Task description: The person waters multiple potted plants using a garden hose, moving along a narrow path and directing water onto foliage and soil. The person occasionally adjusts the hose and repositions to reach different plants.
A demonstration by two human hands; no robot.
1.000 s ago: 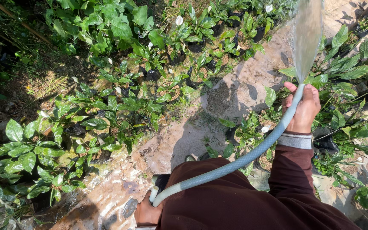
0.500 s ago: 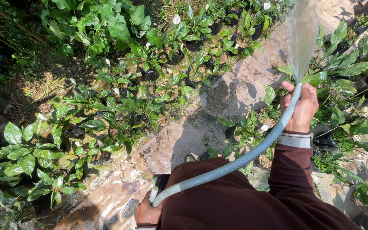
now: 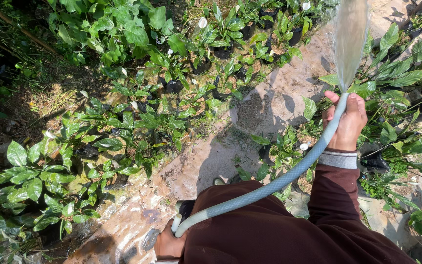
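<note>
Pale, curved hose (image 3: 289,177), water spray (image 3: 350,39) fanning

Wet stone path (image 3: 269,112), potted green plants (image 3: 137,127), dappled sunlight

Your hose (image 3: 289,178) looks like smooth, pale, slightly glossy plastic. Your sleeve (image 3: 335,195) is matt maroon cloth with a ribbed grey cuff (image 3: 339,159). The path (image 3: 274,98) is rough wet stone; the leaves (image 3: 137,34) shine glossy.

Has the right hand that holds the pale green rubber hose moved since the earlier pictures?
No. The right hand grips the pale green rubber hose at the same spot beside the wet stone path.
</note>
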